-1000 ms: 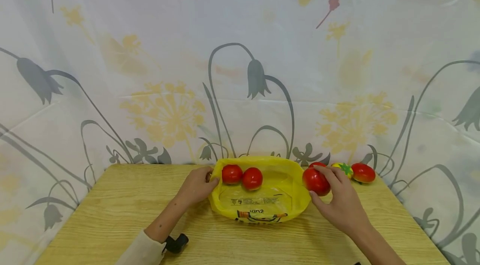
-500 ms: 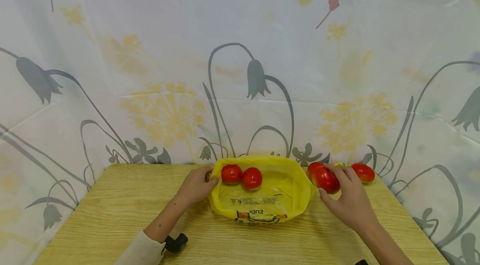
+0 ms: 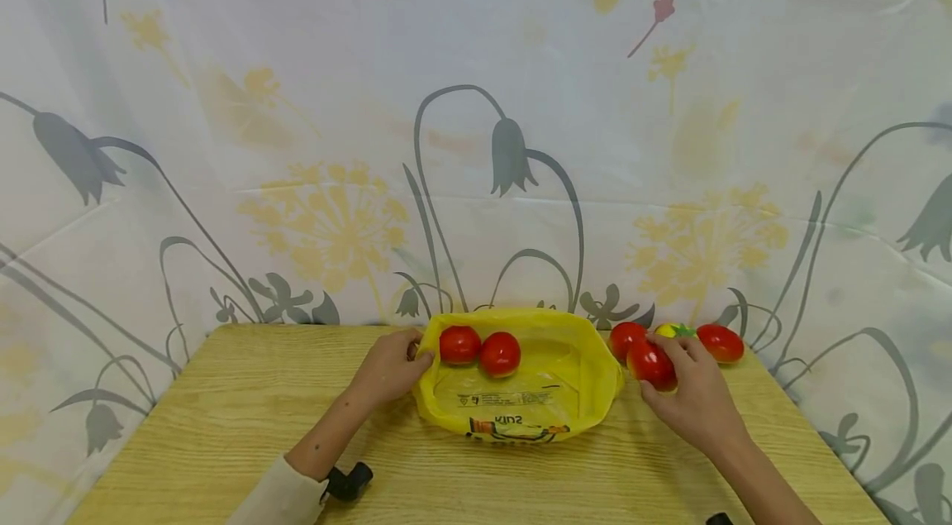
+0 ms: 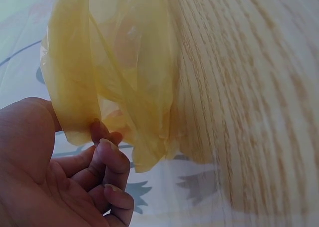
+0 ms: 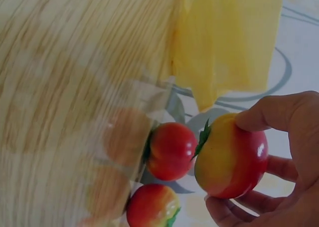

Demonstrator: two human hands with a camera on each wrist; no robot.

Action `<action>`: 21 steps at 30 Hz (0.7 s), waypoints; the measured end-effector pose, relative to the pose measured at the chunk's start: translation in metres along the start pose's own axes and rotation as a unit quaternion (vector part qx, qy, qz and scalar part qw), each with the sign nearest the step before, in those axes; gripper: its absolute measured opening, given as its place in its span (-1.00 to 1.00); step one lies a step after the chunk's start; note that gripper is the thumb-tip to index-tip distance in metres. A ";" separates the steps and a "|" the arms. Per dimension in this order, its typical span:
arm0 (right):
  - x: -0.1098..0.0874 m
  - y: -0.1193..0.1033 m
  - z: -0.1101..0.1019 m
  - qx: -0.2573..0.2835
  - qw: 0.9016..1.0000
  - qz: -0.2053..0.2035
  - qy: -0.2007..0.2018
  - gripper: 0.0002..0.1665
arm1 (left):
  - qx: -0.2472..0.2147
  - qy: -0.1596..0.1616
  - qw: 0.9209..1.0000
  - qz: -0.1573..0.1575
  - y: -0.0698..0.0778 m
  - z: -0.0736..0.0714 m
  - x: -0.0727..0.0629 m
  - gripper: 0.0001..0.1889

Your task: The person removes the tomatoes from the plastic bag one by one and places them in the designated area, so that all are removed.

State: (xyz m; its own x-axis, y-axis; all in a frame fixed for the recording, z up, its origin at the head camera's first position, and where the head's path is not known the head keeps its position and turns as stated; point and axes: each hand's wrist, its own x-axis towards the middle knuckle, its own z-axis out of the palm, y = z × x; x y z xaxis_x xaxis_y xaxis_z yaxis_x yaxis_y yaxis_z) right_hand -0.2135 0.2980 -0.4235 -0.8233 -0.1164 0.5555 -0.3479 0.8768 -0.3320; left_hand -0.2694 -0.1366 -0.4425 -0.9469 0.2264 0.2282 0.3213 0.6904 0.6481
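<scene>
A yellow plastic bag (image 3: 521, 430) lies on the table with its mouth held wide, printing along its near side. Two red tomatoes, one of them the front tomato (image 3: 500, 355), show inside at its left. My left hand (image 3: 390, 368) pinches the bag's left rim; the left wrist view shows thumb and fingers on the thin yellow film (image 4: 75, 87). Just right of the bag, my right hand (image 3: 695, 405) grips a tomato (image 5: 232, 159), red with a yellow side and green leaves. Its thumb is on top and its fingers curl underneath.
Beyond the held tomato, a red tomato (image 3: 626, 338), a yellow one with a green top (image 3: 675, 330) and another red one (image 3: 720, 342) sit at the table's back right. A flower-patterned curtain (image 3: 476, 244) hangs behind the wooden table (image 3: 245, 393).
My right hand has drawn back a little to the right from the bag's right rim, keeping the tomato in its grip. My left hand and the bag stay in place.
</scene>
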 end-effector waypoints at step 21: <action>-0.005 0.013 0.015 -0.016 0.994 0.037 -0.099 -0.25 | -0.007 -0.008 1.000 -0.003 0.002 -0.001 -0.002 -0.74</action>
State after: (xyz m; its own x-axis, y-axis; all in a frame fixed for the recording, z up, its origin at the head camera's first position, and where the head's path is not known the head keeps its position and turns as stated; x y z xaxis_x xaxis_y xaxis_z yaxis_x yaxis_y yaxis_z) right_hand -0.2209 0.3032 -0.4416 -0.9195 -0.1370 0.3685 -0.2708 0.9002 -0.3410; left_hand -0.2670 -0.1364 -0.4412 -0.9490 0.2330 0.2126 0.3153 0.6822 0.6597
